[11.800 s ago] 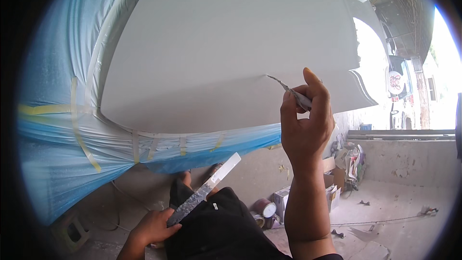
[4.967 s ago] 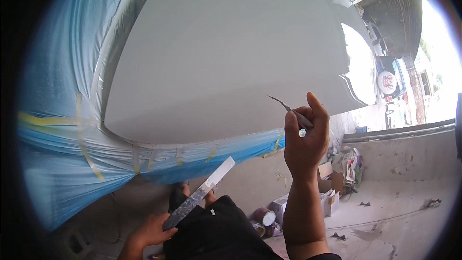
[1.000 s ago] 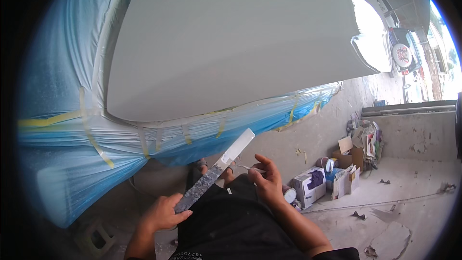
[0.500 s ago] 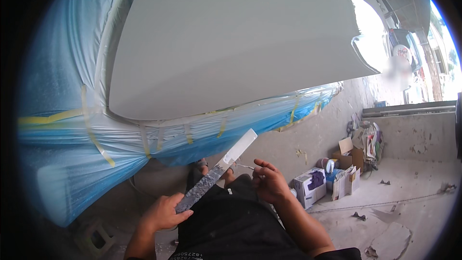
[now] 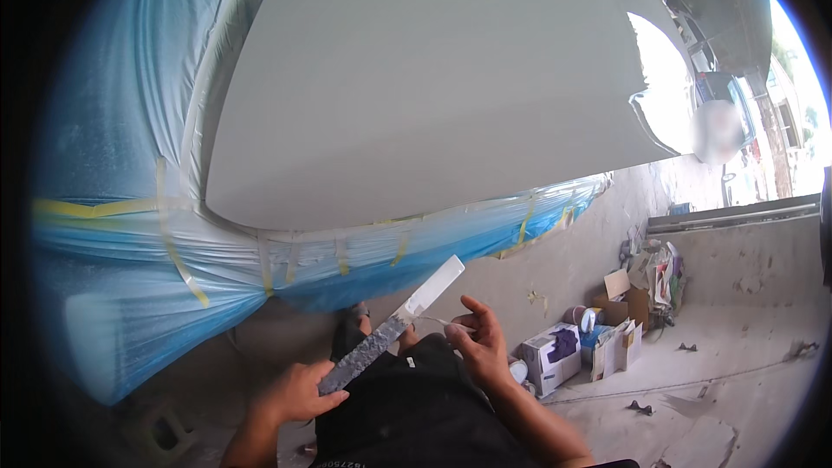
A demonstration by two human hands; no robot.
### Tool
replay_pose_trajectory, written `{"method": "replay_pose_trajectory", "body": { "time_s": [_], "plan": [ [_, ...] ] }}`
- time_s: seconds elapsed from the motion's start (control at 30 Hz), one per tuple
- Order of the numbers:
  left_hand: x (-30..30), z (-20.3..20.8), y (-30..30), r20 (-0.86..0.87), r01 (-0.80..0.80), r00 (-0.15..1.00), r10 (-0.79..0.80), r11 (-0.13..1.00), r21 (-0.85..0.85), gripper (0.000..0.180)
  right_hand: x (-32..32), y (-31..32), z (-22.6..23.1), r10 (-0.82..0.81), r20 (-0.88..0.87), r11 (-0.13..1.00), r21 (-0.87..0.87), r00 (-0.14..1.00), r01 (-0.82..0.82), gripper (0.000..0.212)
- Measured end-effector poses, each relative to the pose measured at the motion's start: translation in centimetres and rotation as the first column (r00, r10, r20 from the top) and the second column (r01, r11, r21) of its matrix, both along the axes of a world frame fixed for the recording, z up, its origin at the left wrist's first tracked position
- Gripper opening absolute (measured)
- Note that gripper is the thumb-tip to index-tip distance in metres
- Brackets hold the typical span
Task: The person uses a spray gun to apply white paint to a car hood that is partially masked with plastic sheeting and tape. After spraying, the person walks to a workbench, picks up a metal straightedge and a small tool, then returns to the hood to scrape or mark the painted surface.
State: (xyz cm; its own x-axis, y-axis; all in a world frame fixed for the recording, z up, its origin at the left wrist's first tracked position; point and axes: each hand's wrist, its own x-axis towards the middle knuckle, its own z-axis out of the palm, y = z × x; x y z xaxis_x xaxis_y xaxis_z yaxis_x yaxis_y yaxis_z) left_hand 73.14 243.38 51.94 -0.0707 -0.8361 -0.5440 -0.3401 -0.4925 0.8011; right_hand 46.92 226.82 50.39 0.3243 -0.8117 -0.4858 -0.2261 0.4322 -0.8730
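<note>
We hold the long flat board (image 5: 394, 328) in our left hand (image 5: 299, 392), fingers wrapped closed around its mottled grey lower end, so that the strip slants up toward two o'clock and its clean white upper end sits within easy reach of the other hand; held this way it seems to serve as a small palette for filler (we judge this from the pale smear on it, not from anything certain). Our right hand (image 5: 479, 344) sits at about three o'clock of the board's middle, thumb and first fingers pinched closed on a thin scraper blade (image 5: 435, 321) whose tip touches the board's white part, the remaining fingers loosely curled. Both forearms come up from the lower edge, at roughly six o'clock of the view, elbows tucked beside our dark trousers (image 5: 407, 412), wrists low near the lap. The large pale grey panel (image 5: 416, 87) fills the view from ten to two o'clock overhead, well apart from both hands, its lower border masked with blue plastic sheeting (image 5: 130, 295) and strips of yellow tape (image 5: 178, 251), presumably to keep the surrounding surface clean. Off at four o'clock, cardboard boxes (image 5: 555, 355) stand on the concrete floor (image 5: 737, 364).
</note>
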Motion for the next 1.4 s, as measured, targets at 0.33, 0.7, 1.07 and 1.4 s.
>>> {"method": "replay_pose_trajectory", "body": {
  "time_s": [0.33,0.7,1.07,1.4],
  "plan": [
    [0.1,-0.1,-0.2,0.033,0.014,0.999,-0.012,0.999,-0.048,0.034,-0.7,-0.2,-0.7,0.064,-0.079,0.946,-0.313,0.995,-0.086,0.056],
    [0.9,-0.6,-0.5,-0.018,0.003,1.0,-0.003,1.0,-0.019,0.032,0.3,-4.6,4.5,-0.062,-0.258,0.531,-0.827,0.964,-0.188,0.054],
    [1.1,-1.1,-0.8,0.006,0.018,1.0,-0.018,1.0,0.007,0.037,7.8,-13.5,12.9,-0.152,-0.238,0.148,-0.965,0.959,-0.216,0.046],
    [1.7,-1.3,-0.8,-0.032,-0.02,0.999,0.022,0.997,0.07,0.035,10.2,-15.3,12.4,-0.196,-0.305,0.191,-0.944,0.932,-0.268,0.045]
  ]
}}
